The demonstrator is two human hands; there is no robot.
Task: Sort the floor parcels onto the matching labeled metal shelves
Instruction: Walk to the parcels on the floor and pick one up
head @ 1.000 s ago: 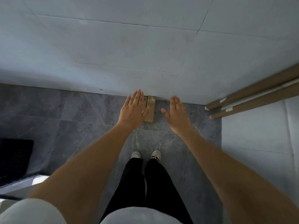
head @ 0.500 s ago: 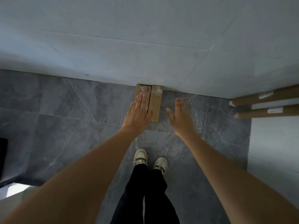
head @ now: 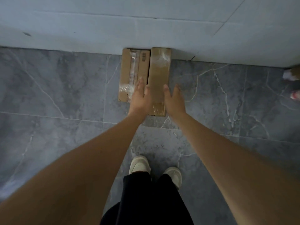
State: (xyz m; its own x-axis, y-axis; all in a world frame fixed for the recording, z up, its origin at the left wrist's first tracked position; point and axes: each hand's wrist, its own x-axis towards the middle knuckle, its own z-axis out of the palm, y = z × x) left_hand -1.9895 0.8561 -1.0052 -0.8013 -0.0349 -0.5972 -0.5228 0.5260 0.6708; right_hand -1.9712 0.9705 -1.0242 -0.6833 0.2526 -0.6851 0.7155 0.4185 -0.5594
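Note:
Two long brown cardboard parcels lie side by side on the grey marbled floor, their far ends against the pale wall. The right parcel [head: 159, 73] is narrow and taped. The left parcel [head: 133, 69] carries clear tape and a small printed label. My left hand [head: 140, 97] reaches down over the seam between them, fingers straight, thumb at the right parcel's left edge. My right hand [head: 174, 99] hovers at that parcel's right edge, fingers spread. Neither hand has closed on anything.
My two pale shoes [head: 139, 165] stand on the floor just behind the parcels. Ends of cardboard tubes [head: 292, 73] poke in at the right edge. The pale wall [head: 146, 30] runs across the top.
The view has dropped closer to the floor and both hands have moved forward and down, coming to either side of the right parcel. The tubes have slid toward the right edge.

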